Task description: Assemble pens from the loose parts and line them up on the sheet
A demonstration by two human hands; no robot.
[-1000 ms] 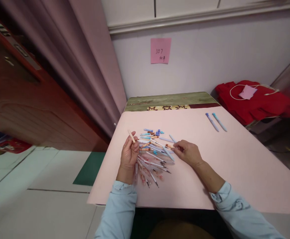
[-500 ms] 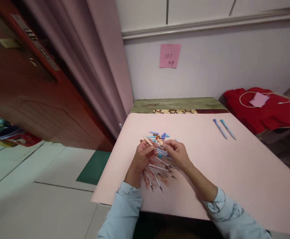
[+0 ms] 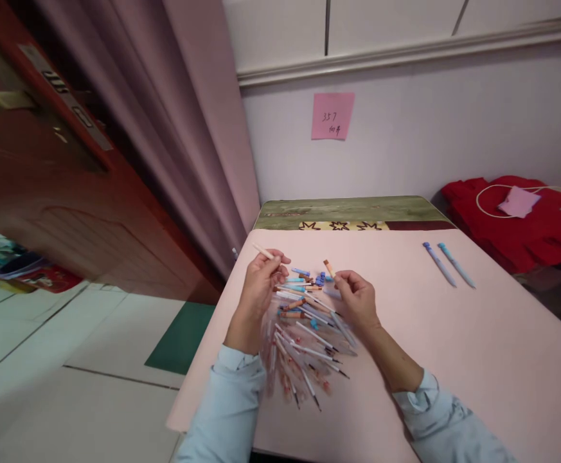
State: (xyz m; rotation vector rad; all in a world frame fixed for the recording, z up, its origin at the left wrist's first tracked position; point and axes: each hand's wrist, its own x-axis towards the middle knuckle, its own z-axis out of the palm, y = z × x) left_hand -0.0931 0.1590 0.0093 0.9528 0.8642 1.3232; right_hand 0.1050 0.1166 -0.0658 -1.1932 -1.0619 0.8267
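My left hand (image 3: 259, 283) is closed on a pale cream pen barrel (image 3: 262, 251) that points up and to the left. In my right hand (image 3: 357, 299), between thumb and fingertips, is a short cream pen part (image 3: 329, 269) with a brown end. Between and below the hands spreads a pile of loose pen parts: brown-and-orange pieces (image 3: 293, 305), blue pieces (image 3: 319, 279), and several thin white refills (image 3: 315, 351) with dark tips. Clear barrels (image 3: 270, 360) with reddish marks lie near my left wrist, blurred and partly hidden.
Two whole pens, one purple-topped (image 3: 439, 264) and one blue-topped (image 3: 456, 265), lie side by side on the pink-covered table (image 3: 473, 360). Red cloth (image 3: 482, 225) with a white cable sits beyond the right edge. A pink note (image 3: 333, 116) hangs on the wall; a curtain (image 3: 203, 128) borders the left.
My hands have moved apart, the left up and leftward with the pale barrel, the right slightly rightward with the brown-ended piece. More of the pile now shows between them. The camera view has shifted slightly.
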